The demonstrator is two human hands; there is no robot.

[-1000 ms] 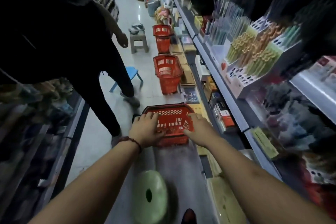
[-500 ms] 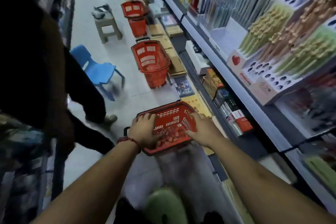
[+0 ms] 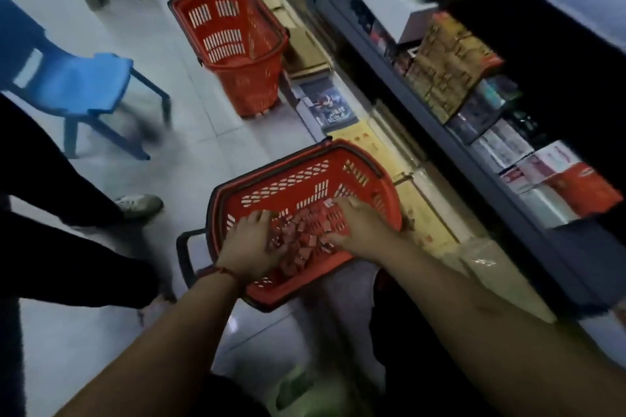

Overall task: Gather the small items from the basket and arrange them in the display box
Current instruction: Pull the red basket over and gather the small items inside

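Note:
A red shopping basket (image 3: 294, 162) sits tilted on the floor in front of me. A heap of small red packets (image 3: 306, 230) lies in its near half. My left hand (image 3: 249, 245) is on the left side of the heap, its fingers curled into the packets. My right hand (image 3: 360, 230) rests on the right side, fingers spread across the packets and the basket's wall. The heap lies between my two hands. I cannot pick out a display box.
A second red basket (image 3: 233, 44) stands further up the aisle. Left of it is a blue chair (image 3: 78, 85), and a person's dark-trousered legs (image 3: 61, 200) stand close on the left. Stocked shelves (image 3: 474, 105) and flat boxes (image 3: 423, 213) on the floor run along the right.
Both hands left the basket's near rim and went down inside onto the heap of packets. My view dropped and moved closer to the basket.

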